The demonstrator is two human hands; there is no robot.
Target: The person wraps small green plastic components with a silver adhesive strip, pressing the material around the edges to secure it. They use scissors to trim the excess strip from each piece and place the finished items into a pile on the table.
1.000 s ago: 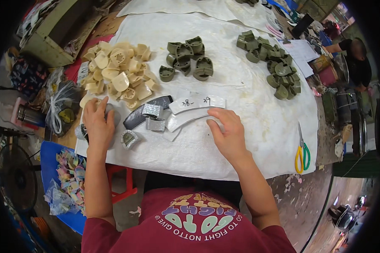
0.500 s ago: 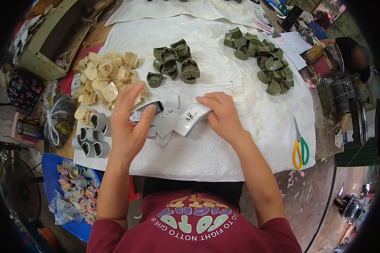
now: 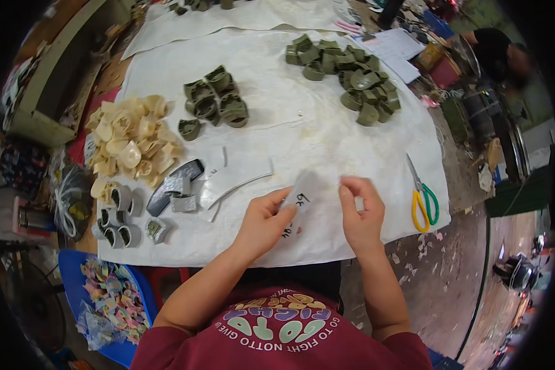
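Observation:
My left hand (image 3: 262,225) is closed on a pale, semi-translucent template piece (image 3: 301,200) with handwritten marks, tilted above the near edge of the white-covered table. To its right, apart from the piece, my right hand (image 3: 362,213) has loosely bent fingers; nothing shows in it. A white curved template (image 3: 243,184) lies flat to the left of my left hand. Beside it are a dark curved strip (image 3: 160,202) and a silvery glitter piece (image 3: 179,185). Grey ring-shaped pieces with dark insides (image 3: 122,200) stand at the table's left, with a single one (image 3: 156,229) nearer my left forearm.
Cream moulded pieces (image 3: 129,148) are heaped on the left. Olive-green pieces form a middle cluster (image 3: 213,102) and a far-right one (image 3: 364,80). Scissors (image 3: 420,200) lie right. A blue tub (image 3: 74,271) of colourful scraps stands lower left. Another person (image 3: 496,52) is far right.
The curved template left my right hand and now lies on the table. My left hand moved right and nearer, taking hold of another marked piece. The view has shifted.

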